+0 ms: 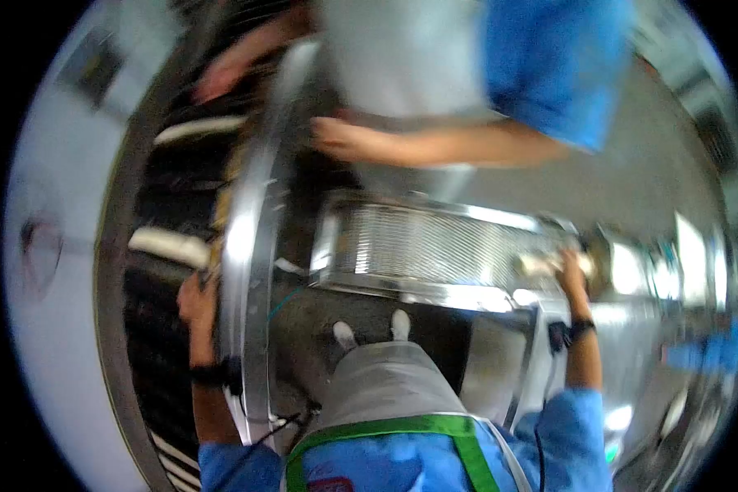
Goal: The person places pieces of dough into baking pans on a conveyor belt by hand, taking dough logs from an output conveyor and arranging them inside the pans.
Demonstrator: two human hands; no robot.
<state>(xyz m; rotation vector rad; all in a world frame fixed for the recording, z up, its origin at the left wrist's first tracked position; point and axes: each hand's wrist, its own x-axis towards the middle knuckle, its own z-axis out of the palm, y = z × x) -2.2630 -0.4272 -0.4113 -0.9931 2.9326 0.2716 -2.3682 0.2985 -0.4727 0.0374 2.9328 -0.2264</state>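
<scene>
My left hand (pixel 197 300) is over the dark slotted conveyor (pixel 160 201) on the left, just below a thick white stick-shaped piece (pixel 170 246). Its fingers look curled, with a small dark thing at their tips that blur keeps me from naming. Out to the right, my right hand (pixel 575 272) is at the far end of a long metal tray with a ridged or perforated bed (pixel 435 246). Its fingers close round a pale elongated piece (pixel 538 264), smeared by motion.
A co-worker in a blue sleeve (pixel 549 70) and pale apron stands opposite, one hand (pixel 348 139) near the conveyor's metal rail (pixel 250 213). Another white piece (pixel 198 129) lies farther up the conveyor. A metal cabinet (pixel 496 361) stands under the tray's right end. Another person (pixel 713 348) is far right.
</scene>
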